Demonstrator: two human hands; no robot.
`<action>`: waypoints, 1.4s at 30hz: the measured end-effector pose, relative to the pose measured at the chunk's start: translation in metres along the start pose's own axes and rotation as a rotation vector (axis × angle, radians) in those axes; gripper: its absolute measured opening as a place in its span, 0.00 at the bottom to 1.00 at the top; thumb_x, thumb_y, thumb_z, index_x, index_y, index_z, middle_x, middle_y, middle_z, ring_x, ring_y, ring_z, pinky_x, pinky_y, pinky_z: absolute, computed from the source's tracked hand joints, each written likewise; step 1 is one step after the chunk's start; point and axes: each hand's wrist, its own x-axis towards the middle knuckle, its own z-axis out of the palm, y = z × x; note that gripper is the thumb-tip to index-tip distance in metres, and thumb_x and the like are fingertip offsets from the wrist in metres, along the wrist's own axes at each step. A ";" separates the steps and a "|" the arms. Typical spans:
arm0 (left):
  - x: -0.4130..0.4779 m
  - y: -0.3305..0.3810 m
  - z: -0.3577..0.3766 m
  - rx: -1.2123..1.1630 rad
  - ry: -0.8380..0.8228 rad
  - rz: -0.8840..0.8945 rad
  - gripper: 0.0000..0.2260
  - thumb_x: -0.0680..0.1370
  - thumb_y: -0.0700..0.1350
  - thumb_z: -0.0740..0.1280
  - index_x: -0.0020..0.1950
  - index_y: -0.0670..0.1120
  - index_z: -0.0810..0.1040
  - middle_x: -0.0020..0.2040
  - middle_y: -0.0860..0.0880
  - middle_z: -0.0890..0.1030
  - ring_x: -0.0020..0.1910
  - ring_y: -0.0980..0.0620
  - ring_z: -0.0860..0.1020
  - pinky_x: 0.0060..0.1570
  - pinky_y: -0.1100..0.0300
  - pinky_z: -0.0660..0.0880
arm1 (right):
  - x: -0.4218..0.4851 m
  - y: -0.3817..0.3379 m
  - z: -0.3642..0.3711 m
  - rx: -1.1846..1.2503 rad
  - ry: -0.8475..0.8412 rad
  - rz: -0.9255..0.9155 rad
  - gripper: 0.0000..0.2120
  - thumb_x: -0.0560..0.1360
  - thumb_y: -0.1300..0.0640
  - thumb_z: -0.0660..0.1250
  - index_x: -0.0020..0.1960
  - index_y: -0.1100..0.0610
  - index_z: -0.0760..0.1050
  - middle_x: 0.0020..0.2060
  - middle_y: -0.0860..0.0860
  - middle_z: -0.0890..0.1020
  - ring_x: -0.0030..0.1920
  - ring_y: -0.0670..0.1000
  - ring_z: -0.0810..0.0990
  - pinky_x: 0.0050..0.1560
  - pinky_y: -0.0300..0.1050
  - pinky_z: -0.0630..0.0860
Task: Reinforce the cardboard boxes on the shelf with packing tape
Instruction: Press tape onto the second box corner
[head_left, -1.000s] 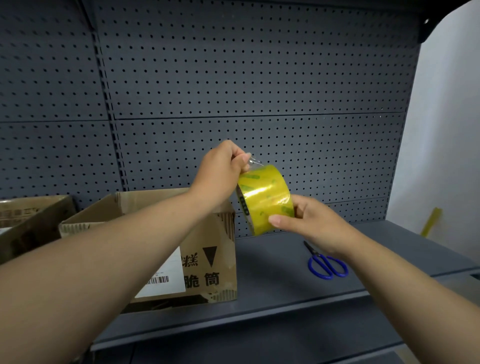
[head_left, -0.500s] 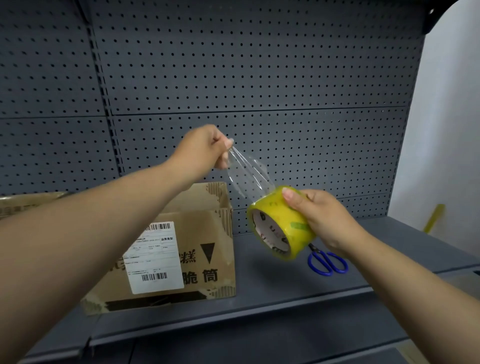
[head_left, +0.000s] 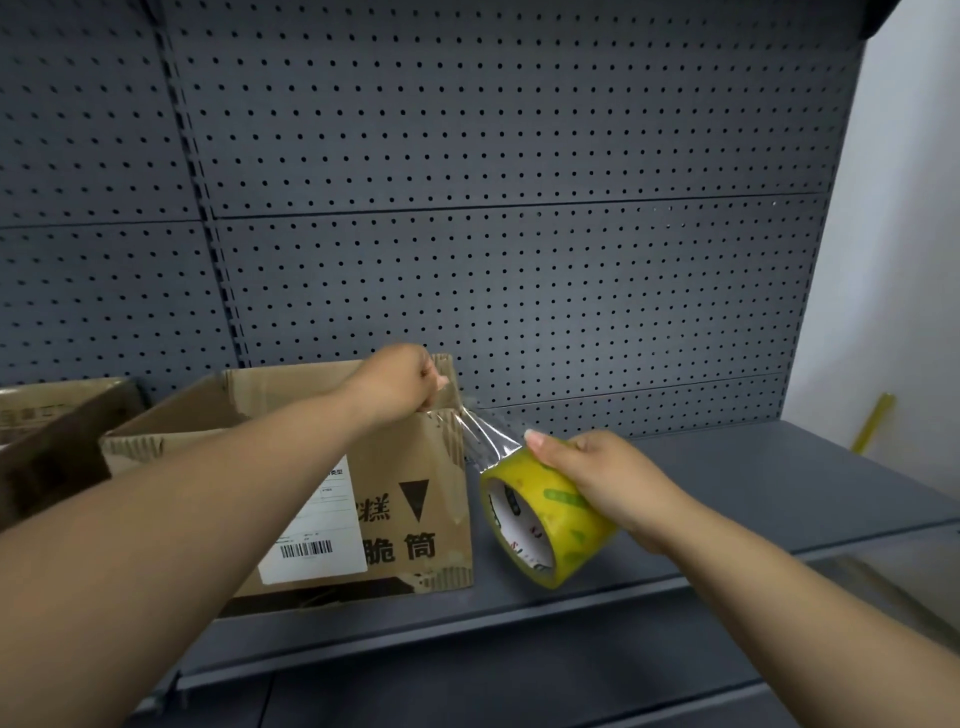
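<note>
Left hand (head_left: 400, 382): grip pinches the free end of the tape strip (head_left: 488, 434) against the top front rim of the cardboard box (head_left: 431, 457), near its right corner. Strip is clear, glossy and wrinkled; its long axis runs down-right to the tape roll (head_left: 550, 519).

Right hand (head_left: 597, 467): grip curls over the roll, just right of the box, over the shelf (head_left: 753, 467). Roll is yellowish and ring-shaped, its hollow core facing left toward the camera. Box is brown, corrugated and open-topped, with worn edges.
</note>
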 end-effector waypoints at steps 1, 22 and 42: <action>0.000 0.000 0.002 0.062 -0.013 0.007 0.09 0.80 0.41 0.61 0.44 0.38 0.76 0.41 0.50 0.74 0.39 0.52 0.73 0.36 0.64 0.70 | 0.001 0.002 0.002 -0.019 0.004 0.008 0.25 0.72 0.35 0.61 0.32 0.55 0.67 0.29 0.56 0.72 0.31 0.52 0.73 0.42 0.51 0.75; -0.013 -0.009 0.004 0.101 -0.165 0.358 0.07 0.79 0.51 0.61 0.50 0.48 0.70 0.44 0.52 0.77 0.44 0.54 0.75 0.44 0.59 0.71 | 0.012 0.005 0.026 0.079 0.001 0.124 0.25 0.74 0.40 0.62 0.25 0.53 0.63 0.21 0.48 0.69 0.24 0.47 0.70 0.30 0.39 0.66; 0.000 -0.008 0.007 0.197 -0.298 0.358 0.14 0.80 0.47 0.60 0.65 0.51 0.74 0.64 0.54 0.76 0.54 0.64 0.70 0.53 0.69 0.63 | -0.028 0.048 0.046 0.664 0.054 -0.133 0.21 0.71 0.47 0.66 0.63 0.45 0.66 0.47 0.49 0.83 0.46 0.45 0.82 0.46 0.36 0.76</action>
